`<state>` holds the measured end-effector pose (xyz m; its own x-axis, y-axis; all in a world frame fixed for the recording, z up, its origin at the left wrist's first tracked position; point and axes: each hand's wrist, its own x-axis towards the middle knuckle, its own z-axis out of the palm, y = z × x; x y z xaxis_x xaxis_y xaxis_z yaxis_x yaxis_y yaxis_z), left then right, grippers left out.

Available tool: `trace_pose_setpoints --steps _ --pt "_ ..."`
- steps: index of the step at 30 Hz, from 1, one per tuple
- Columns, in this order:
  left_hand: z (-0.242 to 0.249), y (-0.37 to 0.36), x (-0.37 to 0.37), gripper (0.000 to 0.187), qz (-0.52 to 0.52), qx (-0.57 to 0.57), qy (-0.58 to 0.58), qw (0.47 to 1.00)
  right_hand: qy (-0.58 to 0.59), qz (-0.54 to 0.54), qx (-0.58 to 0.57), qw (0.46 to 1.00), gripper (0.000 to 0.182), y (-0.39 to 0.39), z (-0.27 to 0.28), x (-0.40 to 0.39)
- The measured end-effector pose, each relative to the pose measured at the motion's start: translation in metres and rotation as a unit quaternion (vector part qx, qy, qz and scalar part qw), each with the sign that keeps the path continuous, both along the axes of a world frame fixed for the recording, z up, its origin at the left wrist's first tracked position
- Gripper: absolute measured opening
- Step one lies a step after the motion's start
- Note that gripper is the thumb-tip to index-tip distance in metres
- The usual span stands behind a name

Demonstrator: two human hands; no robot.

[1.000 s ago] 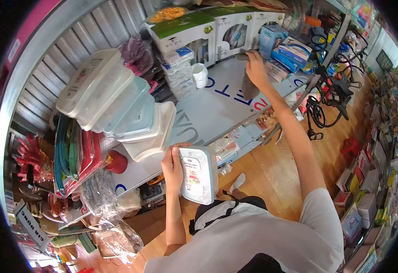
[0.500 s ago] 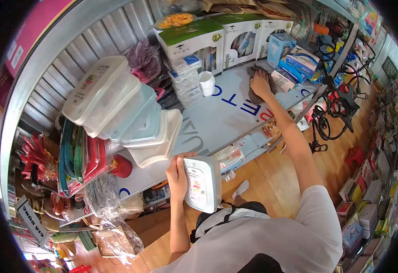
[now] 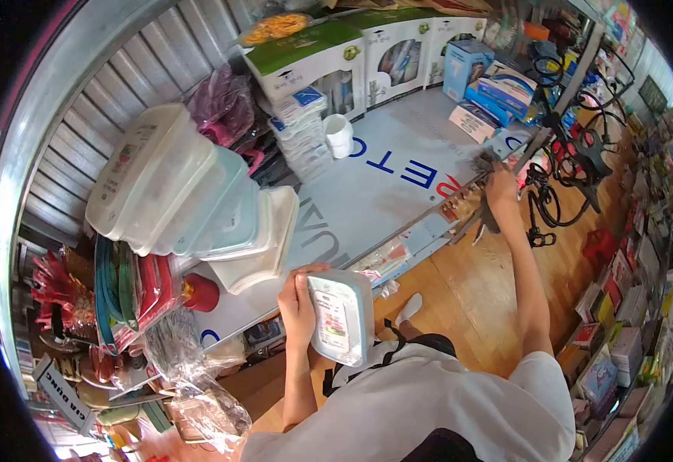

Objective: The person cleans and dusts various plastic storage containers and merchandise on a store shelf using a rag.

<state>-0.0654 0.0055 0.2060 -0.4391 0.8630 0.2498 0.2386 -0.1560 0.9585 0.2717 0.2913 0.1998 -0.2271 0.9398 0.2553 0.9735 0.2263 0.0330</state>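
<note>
**Container held near, cloth gripped at shelf edge**

A lidded plastic container (image 3: 340, 317) is clasped upright in the left hand (image 3: 298, 302), close to the chest. Farther out, a grey cloth (image 3: 486, 192) is clenched in the right hand (image 3: 501, 187) at the white shelf board's (image 3: 382, 185) front edge.

The person wears a light grey short-sleeved T-shirt (image 3: 436, 408), a black strap (image 3: 386, 356) across the chest, and a white sock (image 3: 411, 309); both forearms are bare.
</note>
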Motion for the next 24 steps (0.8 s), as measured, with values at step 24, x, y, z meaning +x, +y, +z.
trace_pose_setpoints --steps 24 --pt "-0.007 0.000 0.000 0.038 0.012 0.022 0.024 0.999 0.244 0.532 -0.129 0.801 0.044 -0.085 -0.003 -0.185"
